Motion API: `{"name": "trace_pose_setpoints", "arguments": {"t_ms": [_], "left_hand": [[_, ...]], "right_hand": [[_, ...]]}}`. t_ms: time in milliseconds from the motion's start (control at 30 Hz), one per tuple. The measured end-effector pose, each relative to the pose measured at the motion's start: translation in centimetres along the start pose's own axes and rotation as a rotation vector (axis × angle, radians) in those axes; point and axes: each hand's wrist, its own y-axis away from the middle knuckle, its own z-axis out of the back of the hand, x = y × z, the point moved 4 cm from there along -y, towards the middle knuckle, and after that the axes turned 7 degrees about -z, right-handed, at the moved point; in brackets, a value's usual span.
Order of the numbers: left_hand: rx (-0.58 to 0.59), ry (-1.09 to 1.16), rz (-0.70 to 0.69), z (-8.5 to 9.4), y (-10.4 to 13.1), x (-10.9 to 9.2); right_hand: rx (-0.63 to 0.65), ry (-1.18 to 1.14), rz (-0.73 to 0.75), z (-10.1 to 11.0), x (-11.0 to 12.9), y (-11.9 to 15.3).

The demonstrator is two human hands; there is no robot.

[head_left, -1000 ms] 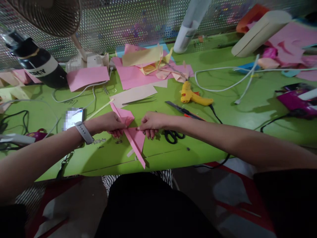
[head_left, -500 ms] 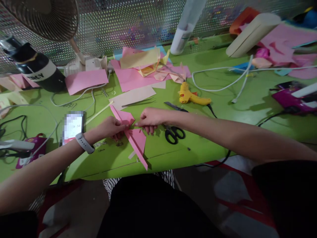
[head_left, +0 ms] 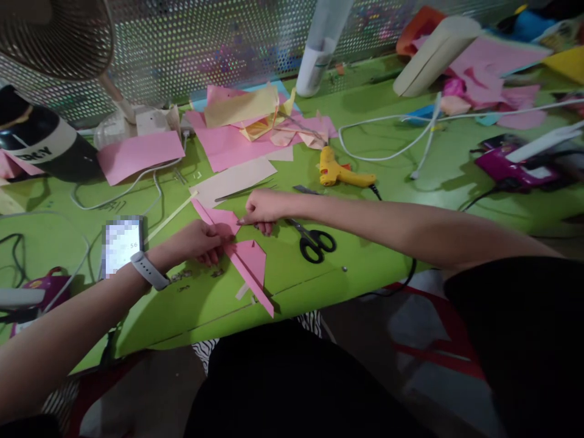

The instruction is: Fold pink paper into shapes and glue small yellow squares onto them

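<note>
A folded pink paper (head_left: 253, 260) with two wing-like flaps and a long straight edge lies slantwise over the table. My left hand (head_left: 204, 241) pinches it near its middle, thumb on top, with the other fingers curled beneath. At the corner of the upper flap, my right hand (head_left: 263, 208) has thumb and forefinger pressed together on the paper's edge. Black-handled scissors (head_left: 317, 244) lie just right of my right hand, their blades partly hidden under my forearm. A pale strip (head_left: 243, 291) shows beside the lower flap.
Beyond my hands lie a yellow glue gun (head_left: 342, 171), a beige paper piece (head_left: 232, 181) and stacked pink sheets (head_left: 212, 146). To the left are a phone (head_left: 122, 243), a dark bottle (head_left: 45, 143) and a fan (head_left: 55, 42). White cable (head_left: 378, 158) loops across the right.
My right hand has shifted from beside my left thumb to the upper flap's corner. My left hand keeps its hold on the paper. The whole view has swung slightly to the right.
</note>
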Motion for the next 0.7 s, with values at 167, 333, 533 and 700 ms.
{"name": "trace_pose_setpoints", "arguments": {"t_ms": [167, 333, 533, 700], "left_hand": [[-0.026, 0.009, -0.052, -0.4, 0.5, -0.4], [-0.188, -0.025, -0.18, -0.6, 2.7, -0.4], [-0.34, -0.003, -0.236, 0.0, 5.0, 1.1], [-0.354, 0.02, -0.191, -0.1, 6.4, 1.5]], "right_hand": [[-0.024, -0.077, -0.038, 0.7, -0.2, 0.6], [-0.187, -0.173, 0.078, 1.3, -0.3, 2.4], [-0.37, 0.108, 0.31, 0.5, 1.4, 2.2], [-0.238, 0.15, 0.34, -1.3, 1.8, 1.4]]}}
